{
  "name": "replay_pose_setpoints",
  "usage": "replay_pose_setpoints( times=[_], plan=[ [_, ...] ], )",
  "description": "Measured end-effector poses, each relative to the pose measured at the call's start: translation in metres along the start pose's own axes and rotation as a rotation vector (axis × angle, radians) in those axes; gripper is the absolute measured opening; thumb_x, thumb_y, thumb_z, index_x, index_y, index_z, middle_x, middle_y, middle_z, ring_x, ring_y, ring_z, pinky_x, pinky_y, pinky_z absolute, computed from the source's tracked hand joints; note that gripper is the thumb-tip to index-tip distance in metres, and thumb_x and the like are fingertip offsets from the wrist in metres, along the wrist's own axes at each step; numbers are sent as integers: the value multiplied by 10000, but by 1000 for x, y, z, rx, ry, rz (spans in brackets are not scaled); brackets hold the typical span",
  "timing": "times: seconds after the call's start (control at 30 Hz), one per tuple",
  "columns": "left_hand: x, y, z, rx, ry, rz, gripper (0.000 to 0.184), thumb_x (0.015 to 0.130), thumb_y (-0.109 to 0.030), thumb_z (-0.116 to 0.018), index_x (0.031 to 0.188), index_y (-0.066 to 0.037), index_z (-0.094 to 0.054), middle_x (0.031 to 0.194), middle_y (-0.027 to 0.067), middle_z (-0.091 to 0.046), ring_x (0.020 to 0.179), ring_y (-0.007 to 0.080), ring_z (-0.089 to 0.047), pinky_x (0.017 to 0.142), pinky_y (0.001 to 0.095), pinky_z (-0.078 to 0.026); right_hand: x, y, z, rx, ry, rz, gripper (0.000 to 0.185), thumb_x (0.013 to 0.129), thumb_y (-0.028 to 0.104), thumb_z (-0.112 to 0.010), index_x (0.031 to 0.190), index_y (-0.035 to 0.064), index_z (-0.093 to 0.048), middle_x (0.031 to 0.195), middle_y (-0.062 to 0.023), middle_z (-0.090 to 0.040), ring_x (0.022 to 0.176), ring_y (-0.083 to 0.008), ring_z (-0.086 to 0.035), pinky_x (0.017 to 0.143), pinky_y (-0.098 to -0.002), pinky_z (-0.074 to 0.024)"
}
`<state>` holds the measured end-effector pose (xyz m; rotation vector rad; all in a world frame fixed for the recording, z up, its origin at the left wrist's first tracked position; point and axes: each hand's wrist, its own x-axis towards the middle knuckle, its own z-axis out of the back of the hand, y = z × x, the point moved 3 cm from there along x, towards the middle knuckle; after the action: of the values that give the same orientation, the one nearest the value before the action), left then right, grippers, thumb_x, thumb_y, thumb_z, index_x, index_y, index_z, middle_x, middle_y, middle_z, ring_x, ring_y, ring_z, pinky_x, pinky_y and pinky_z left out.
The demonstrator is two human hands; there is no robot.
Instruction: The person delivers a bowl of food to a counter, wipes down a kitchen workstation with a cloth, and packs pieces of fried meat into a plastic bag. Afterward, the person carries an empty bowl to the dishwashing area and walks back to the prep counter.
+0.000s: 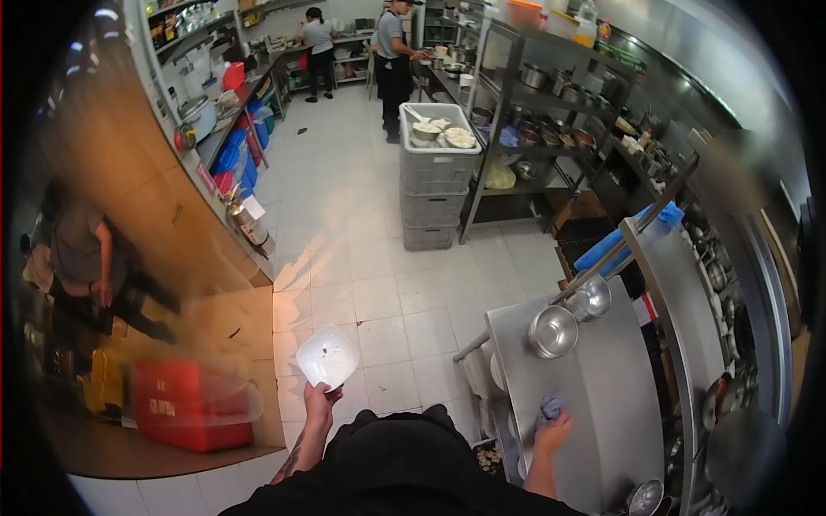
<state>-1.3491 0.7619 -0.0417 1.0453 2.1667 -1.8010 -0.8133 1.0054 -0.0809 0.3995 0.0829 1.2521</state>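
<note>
My left hand (pixel 320 402) grips the near edge of a white square bowl (pixel 329 353), held out over the tiled floor. A few dark specks show inside the bowl. On the steel counter (pixel 594 387) to my right, my right hand (pixel 552 433) is closed on a bunched grey-blue cloth (pixel 550 408), which lies against the counter top close to its left edge. Two steel bowls, one nearer (pixel 553 332) and one behind it (pixel 590 298), sit at the counter's far end, beyond the cloth.
Stacked grey crates (pixel 428 209) stand ahead, with containers of white food on top. A steel rack (pixel 525 112) holds pots and trays. At left are an orange partition (pixel 155 112) and a red box (pixel 189 404). Two people (pixel 391 69) work farther back; another figure (pixel 82 249) appears at left.
</note>
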Motion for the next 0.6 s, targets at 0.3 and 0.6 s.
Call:
replay_pose_setpoints(
  times=[0.3,0.6],
  plan=[
    [-23,11,67,51,275,184,393,783,-47,-466,1175,-9,-470,933,152,-634,760,226,-640,683,354,-559,-169,108,-53,788,650,194,459,777,-104,-570,1213,41,-582,1240,-76,-579,1158,-188,-526,1010,-319,-397],
    [-55,-3,188,208,222,123,433,771,-57,-493,1202,-22,-479,1013,139,-631,734,224,-639,631,334,-557,-68,103,288,713,-567,306,457,835,-65,-510,1285,4,-541,1297,-114,-560,1218,-237,-499,1061,-344,-336]
  ],
)
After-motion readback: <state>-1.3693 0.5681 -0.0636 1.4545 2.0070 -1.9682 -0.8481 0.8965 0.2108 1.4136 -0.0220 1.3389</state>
